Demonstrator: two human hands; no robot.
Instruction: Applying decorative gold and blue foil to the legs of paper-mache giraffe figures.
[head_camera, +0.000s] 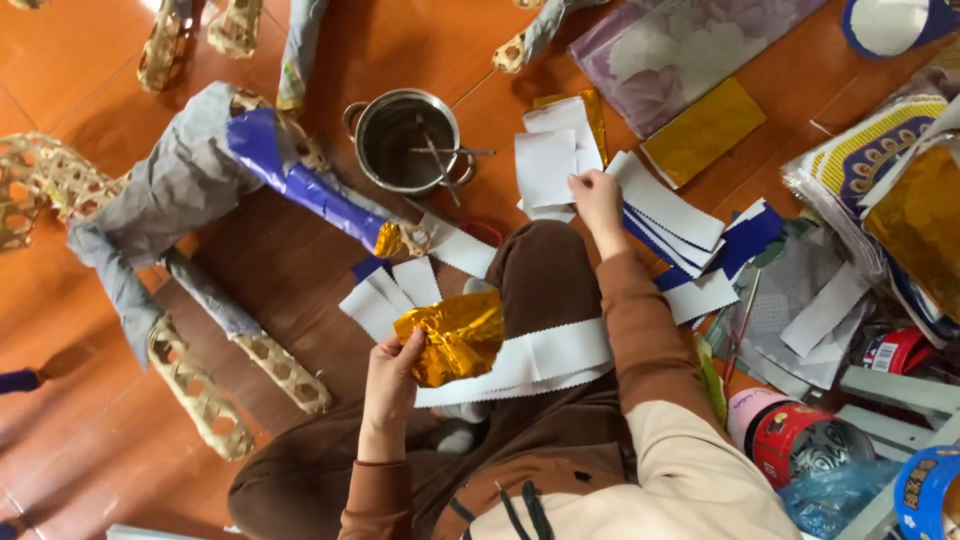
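Two hands busy: left hand (392, 372) grips crumpled gold foil (452, 337) over the lap, above white paper strips (540, 362). Right hand (597, 203) pinches a white paper square (545, 166) on the floor, beside the steel pot (405, 140).

Floor crowded on the right, open on the left

Bare wooden floor (90, 440) lies free at the lower left; paper strips (665, 215), the metal pot (407, 140) and the woven frame (200, 200) block the middle and right.
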